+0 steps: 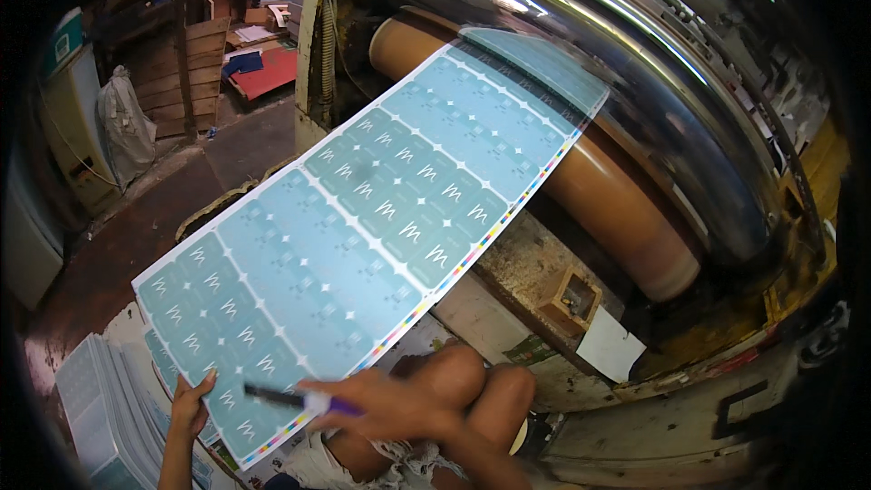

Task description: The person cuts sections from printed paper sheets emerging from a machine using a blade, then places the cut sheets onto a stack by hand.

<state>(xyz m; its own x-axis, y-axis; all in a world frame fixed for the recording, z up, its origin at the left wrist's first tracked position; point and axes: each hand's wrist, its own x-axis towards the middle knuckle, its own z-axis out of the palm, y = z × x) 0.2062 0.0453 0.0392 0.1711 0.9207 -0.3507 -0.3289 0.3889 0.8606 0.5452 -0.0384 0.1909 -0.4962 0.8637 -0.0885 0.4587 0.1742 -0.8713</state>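
A long printed sheet point(313, 240), pale blue and teal with white marks and a colour strip along one edge, slants from the machine's rollers down toward me. My left hand point(188, 408) pinches its near lower edge, the thumb lying on top. Over the sheet's lower right corner, my right hand point(386, 404) is closed round what looks like a utility knife point(341, 406), with a purple handle and a long dark blade pointing left. Motion blurs this hand and the knife. The far end of the sheet lies against the shiny metal roller point(626, 91).
A brown roller point(626, 209) sits under the metal one. Stacked printed sheets point(100, 408) stand at lower left. A small wooden box point(570, 299) and a white paper point(610, 345) are on the machine's ledge. Far left, a red board point(268, 74) lies near a wooden crate point(195, 73).
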